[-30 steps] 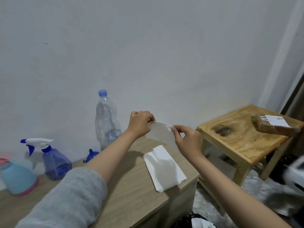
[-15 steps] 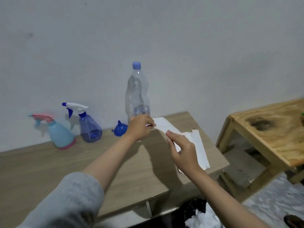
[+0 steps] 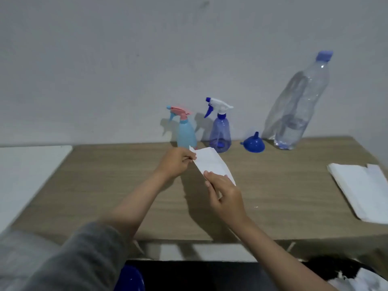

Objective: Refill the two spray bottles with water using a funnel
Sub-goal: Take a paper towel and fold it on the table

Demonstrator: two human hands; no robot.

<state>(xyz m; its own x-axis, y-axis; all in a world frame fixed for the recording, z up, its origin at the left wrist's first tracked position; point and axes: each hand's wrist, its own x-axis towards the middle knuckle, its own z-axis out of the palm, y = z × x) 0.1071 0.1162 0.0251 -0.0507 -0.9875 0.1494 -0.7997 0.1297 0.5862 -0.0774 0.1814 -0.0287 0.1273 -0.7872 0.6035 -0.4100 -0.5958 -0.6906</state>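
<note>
Both hands were busy with a white paper sheet [image 3: 212, 164] at frame centre: the left hand [image 3: 176, 162] pinched its upper corner, the right hand [image 3: 225, 196] its lower edge. Refilling had not begun, judging by the capped light blue spray bottle [image 3: 185, 133], purple spray bottle [image 3: 220, 131], funnel [image 3: 254, 143] and water bottle [image 3: 298, 106] behind on the counter [image 3: 105, 185]. Next likely: unscrew a sprayer.

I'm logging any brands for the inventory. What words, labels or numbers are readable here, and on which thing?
None can be read.
Water bottle: clear, no label showing.
Light blue spray bottle and dark blue spray bottle: no print visible.
Funnel: plain.
Paper gripped by the left hand and right hand: looks blank.
Paper stack: looks blank.
</note>
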